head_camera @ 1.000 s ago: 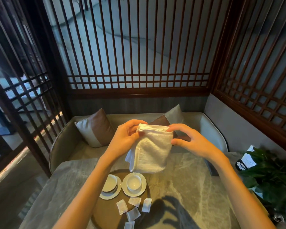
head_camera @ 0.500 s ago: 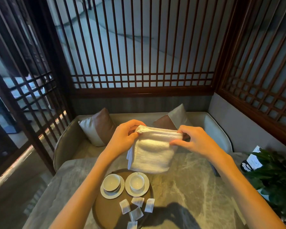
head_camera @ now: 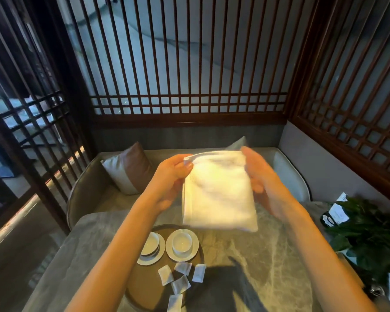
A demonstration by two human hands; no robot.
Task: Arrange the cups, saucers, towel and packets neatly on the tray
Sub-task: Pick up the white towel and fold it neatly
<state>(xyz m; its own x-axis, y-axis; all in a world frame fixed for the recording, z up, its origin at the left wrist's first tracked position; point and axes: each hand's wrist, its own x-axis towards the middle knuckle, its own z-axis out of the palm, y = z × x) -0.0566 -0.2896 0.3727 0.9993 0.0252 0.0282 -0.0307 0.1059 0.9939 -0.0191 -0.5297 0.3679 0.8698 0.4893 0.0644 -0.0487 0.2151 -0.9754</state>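
Both hands hold towel (head_camera: pixel 218 192) in air above surface, over far edge of tray (head_camera: pixel 144 291): left hand (head_camera: pixel 172 176) pinches top corner, right hand (head_camera: pixel 260 179) grips side edge. Towel white, soft terry, folded rectangle; not yet placed. Two cups (head_camera: pixel 182 241) sit on saucers (head_camera: pixel 188 255), glossy white. Five packets (head_camera: pixel 198 273) lie scattered, unaligned. Tray round, brown, matte. Surface (head_camera: pixel 268 255) grey veined stone.
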